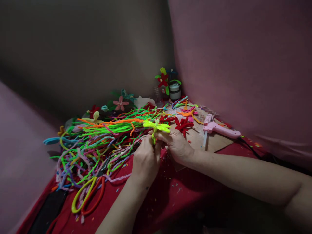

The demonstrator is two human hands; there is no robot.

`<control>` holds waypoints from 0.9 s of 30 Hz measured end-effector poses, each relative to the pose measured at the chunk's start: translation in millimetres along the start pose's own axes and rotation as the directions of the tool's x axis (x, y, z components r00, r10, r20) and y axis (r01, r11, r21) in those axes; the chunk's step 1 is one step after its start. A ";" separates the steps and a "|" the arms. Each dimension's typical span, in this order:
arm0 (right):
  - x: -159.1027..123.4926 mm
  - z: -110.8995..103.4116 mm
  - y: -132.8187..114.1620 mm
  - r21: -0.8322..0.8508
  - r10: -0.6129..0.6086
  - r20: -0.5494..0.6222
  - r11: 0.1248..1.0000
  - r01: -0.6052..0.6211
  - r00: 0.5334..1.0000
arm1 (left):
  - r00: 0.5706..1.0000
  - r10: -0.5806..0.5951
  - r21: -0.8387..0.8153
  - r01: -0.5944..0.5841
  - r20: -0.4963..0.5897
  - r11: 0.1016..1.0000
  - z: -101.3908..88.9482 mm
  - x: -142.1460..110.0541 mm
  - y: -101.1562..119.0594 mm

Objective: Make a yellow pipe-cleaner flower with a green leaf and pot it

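A bright yellow pipe-cleaner flower (157,126) with spread petals and a pale centre is held up between both hands. My left hand (145,157) is closed around the lower part, below the petals. Coming in from the right, my right hand (179,146) pinches the flower from the other side, thumb and fingers meeting under its petals. The fingertips partly hide the stem. Behind the hands spreads a big heap of pipe cleaners (109,128) in green, orange, pink and purple. A red pipe-cleaner flower (184,125) lies just beyond my right hand.
On the cardboard (220,143) at right lies a pink glue gun (223,129) with its cord trailing right. Scissors (94,196) with yellow and red handles sit at the front left, beside a dark flat object (47,211). Finished flowers and a lidded jar (175,91) stand at the back.
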State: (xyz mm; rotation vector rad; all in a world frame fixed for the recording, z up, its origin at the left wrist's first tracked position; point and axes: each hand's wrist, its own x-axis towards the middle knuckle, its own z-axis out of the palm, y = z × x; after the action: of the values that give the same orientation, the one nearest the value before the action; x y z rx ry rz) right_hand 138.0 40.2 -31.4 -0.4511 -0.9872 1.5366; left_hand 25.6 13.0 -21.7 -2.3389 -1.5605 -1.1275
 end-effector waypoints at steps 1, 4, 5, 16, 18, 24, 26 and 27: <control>-0.9 1.0 -0.3 -0.017 -0.010 -0.013 1.000 0.010 1.000 | 0.999 0.040 0.070 -0.038 -0.019 0.997 2.5 -1.0 -2.4; -2.7 3.0 -1.2 -0.052 -0.029 -0.048 0.998 0.027 0.998 | 0.998 0.068 0.135 -0.067 -0.008 0.989 4.5 -2.0 -6.5; -2.9 3.1 -1.1 -0.063 -0.027 -0.061 0.998 0.023 0.998 | 0.998 0.059 0.100 -0.059 -0.001 0.993 3.4 -1.7 -6.4; 2.1 1.0 1.7 0.003 -0.081 0.091 0.997 0.081 0.993 | 0.847 -0.408 -0.708 0.516 0.340 0.482 -11.4 5.3 5.1; 2.5 0.2 1.0 -0.017 -0.059 0.098 0.998 0.061 0.993 | 0.817 -0.397 -0.758 0.555 0.419 0.343 -12.5 6.7 6.4; 3.3 -2.8 1.3 0.059 0.068 0.188 0.995 -0.081 0.980 | 0.765 -0.320 -0.801 0.598 0.559 0.031 -17.5 10.3 11.8; 3.6 -2.9 0.8 0.082 0.067 0.173 0.993 -0.083 0.983 | 0.755 -0.282 -0.794 0.606 0.591 -0.043 -17.9 10.3 10.6; 3.7 -2.9 0.2 0.086 0.055 0.166 0.994 -0.070 0.985 | 0.749 -0.266 -0.787 0.613 0.608 -0.074 -18.0 10.1 9.3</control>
State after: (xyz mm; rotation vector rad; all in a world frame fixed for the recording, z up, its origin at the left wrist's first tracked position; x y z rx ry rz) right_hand 139.1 44.7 -32.3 -0.2973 -1.0311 1.6887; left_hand 26.0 7.9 0.4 -2.6207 -2.1932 -3.0447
